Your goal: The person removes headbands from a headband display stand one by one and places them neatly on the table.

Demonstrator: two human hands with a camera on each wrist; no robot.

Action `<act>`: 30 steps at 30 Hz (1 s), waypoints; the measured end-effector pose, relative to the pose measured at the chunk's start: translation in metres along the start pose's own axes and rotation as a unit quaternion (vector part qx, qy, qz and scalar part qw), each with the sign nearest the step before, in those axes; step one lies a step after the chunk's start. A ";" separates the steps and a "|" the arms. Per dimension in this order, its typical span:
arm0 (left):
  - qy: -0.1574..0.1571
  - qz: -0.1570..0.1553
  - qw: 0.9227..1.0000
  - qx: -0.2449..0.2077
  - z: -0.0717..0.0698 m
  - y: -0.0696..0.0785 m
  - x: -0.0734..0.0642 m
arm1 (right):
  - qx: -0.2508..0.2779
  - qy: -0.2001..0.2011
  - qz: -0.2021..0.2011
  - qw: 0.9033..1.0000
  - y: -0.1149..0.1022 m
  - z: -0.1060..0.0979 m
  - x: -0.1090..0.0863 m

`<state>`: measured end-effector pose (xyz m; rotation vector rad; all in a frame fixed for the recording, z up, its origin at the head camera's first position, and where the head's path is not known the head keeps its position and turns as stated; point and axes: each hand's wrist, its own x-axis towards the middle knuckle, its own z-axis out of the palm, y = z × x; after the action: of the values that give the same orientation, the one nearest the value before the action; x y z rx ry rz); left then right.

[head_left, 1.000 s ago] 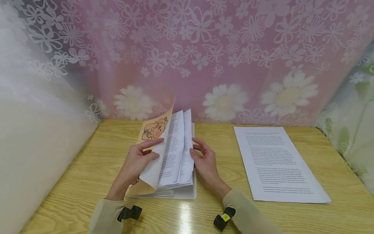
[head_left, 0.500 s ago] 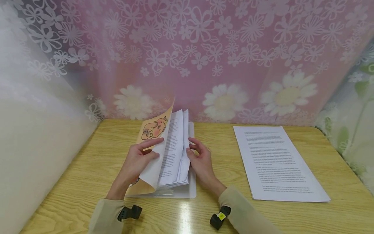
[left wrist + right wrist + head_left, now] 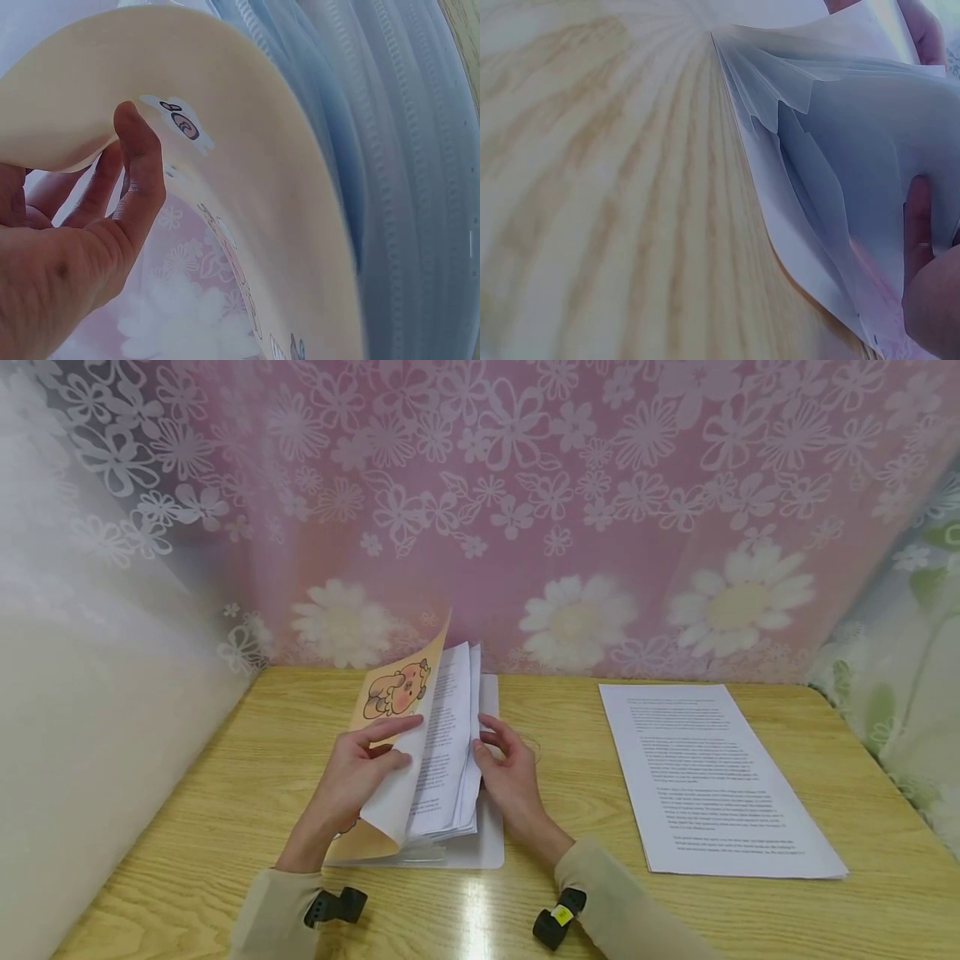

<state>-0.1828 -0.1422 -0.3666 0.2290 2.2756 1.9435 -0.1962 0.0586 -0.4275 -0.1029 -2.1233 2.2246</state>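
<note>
A display book lies in the middle of the table in the head view, its orange front cover (image 3: 405,689) with a cartoon animal bent upward. My left hand (image 3: 352,777) pinches this cover between thumb and fingers; the left wrist view shows it curling over the hand. Inside stand clear pockets (image 3: 855,142) with printed sheets (image 3: 442,760) in them. At their right edge, my right hand (image 3: 510,777) holds several of these pockets between thumb and fingers. The white back cover (image 3: 491,847) lies flat underneath.
To the right lies a stack of printed paper (image 3: 712,777) on the wooden table (image 3: 570,710). A pink flowered curtain (image 3: 480,527) hangs behind the table's back edge, and pale sheeting (image 3: 135,693) closes off the left side.
My right hand has moved left, tilting the pockets it holds toward the front cover. More of the back cover shows on the right. The left hand has stayed almost still.
</note>
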 end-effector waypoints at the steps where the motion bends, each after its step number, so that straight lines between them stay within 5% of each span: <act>1: -0.001 0.001 1.000 0.002 0.000 0.000 0.000 | -0.002 -0.002 0.004 1.000 0.000 0.000 0.000; 21: -0.002 0.000 1.000 -0.002 0.004 -0.001 0.001 | 0.035 -0.050 0.030 0.998 -0.002 0.006 0.000; 30: -0.005 -0.004 1.000 0.005 0.001 -0.002 0.001 | 0.011 -0.045 0.046 0.998 -0.001 0.005 0.000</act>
<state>-0.1832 -0.1412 -0.3684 0.2312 2.2761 1.9237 -0.1963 0.0534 -0.4258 -0.1025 -2.1823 2.3460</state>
